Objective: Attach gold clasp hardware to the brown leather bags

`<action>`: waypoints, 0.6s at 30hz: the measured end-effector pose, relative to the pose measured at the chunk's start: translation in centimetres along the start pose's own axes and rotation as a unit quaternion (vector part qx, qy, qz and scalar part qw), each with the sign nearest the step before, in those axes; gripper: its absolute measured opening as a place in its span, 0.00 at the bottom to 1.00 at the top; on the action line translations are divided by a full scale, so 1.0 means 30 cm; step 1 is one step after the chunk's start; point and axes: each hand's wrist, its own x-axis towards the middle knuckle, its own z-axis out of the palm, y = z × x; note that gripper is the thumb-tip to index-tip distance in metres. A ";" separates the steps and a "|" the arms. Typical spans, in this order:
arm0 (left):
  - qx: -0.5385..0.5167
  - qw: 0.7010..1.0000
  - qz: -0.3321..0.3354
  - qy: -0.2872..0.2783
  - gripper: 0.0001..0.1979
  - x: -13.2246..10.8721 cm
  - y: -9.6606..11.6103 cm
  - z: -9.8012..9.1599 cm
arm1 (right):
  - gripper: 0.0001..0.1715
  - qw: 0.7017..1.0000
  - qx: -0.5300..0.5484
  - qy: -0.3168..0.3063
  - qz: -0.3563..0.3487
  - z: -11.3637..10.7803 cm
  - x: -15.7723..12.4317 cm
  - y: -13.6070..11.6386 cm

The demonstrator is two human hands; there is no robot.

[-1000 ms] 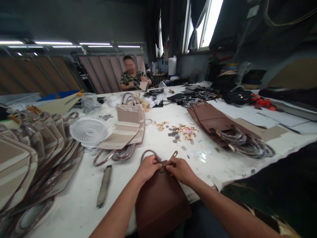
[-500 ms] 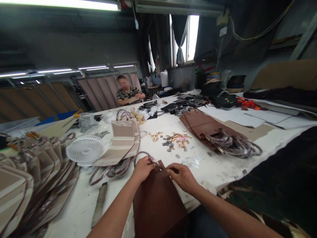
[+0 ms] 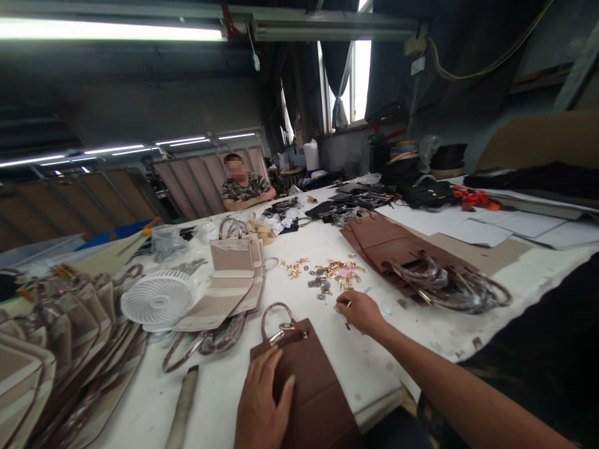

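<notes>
My left hand (image 3: pixel 264 399) lies flat on a brown leather-look handbag piece (image 3: pixel 311 380), fingers stretched and thumb apart. At its top edge stands a plastic-wrapped handle (image 3: pixel 274 315) with gold metal fittings (image 3: pixel 283 327). My right hand (image 3: pixel 362 313) is over the white table, right of the bag piece, fingertips pinched on a small metal piece (image 3: pixel 349 305); its exact kind is too small to tell. Just beyond the fingers are loose gold fittings (image 3: pixel 344 272) and small dark square plates (image 3: pixel 321 297).
Brown bag pieces with wrapped handles (image 3: pixel 397 249) are stacked at right. To the left are a white fan (image 3: pixel 159 299), beige bag pieces (image 3: pixel 234 259) and a wrapped tool handle (image 3: pixel 182 405). A person (image 3: pixel 243 187) sits across the white table (image 3: pixel 299 249).
My left hand has come down from the handle to rest flat on the bag piece. My right hand has left the bag's top edge, moved right to the small metal parts, and pinched one.
</notes>
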 end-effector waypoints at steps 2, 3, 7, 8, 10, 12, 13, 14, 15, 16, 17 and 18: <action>0.035 0.998 0.052 0.010 0.21 -0.088 -0.037 -0.009 | 0.07 1.000 -0.023 -0.003 0.004 0.003 0.040 0.001; 0.049 0.996 0.071 0.008 0.21 -0.117 -0.054 -0.010 | 0.07 0.999 -0.032 -0.006 0.004 0.009 0.059 -0.003; 0.090 0.992 0.083 -0.019 0.20 -0.149 -0.088 0.001 | 0.07 0.998 -0.060 -0.023 -0.014 0.060 0.135 -0.054; 0.098 0.992 0.080 -0.025 0.20 -0.147 -0.091 0.005 | 0.07 0.997 -0.065 -0.026 -0.020 0.079 0.158 -0.073; 0.110 0.990 0.082 -0.032 0.20 -0.146 -0.097 0.016 | 0.09 0.996 -0.072 -0.030 -0.031 0.124 0.212 -0.114; 0.118 0.989 0.086 -0.034 0.21 -0.157 -0.105 0.031 | 0.12 0.996 -0.076 -0.033 -0.037 0.176 0.275 -0.154; 0.121 0.988 0.086 -0.034 0.22 -0.166 -0.109 0.039 | 0.15 0.996 -0.077 -0.036 -0.038 0.204 0.309 -0.172; 0.125 0.988 0.080 -0.034 0.23 -0.178 -0.112 0.048 | 0.18 0.996 -0.077 -0.039 -0.035 0.233 0.343 -0.188; 0.129 0.988 0.070 -0.037 0.24 -0.190 -0.114 0.057 | 0.21 0.996 -0.078 -0.041 -0.029 0.261 0.376 -0.202; 0.132 0.989 0.055 -0.040 0.25 -0.202 -0.114 0.065 | 0.24 0.996 -0.079 -0.042 -0.021 0.289 0.406 -0.214; 0.131 0.990 0.039 -0.045 0.25 -0.212 -0.113 0.071 | 0.24 0.996 -0.081 -0.042 -0.012 0.316 0.434 -0.222; 0.128 0.990 0.022 -0.052 0.26 -0.221 -0.110 0.077 | 0.23 0.996 -0.084 -0.043 -0.003 0.340 0.458 -0.228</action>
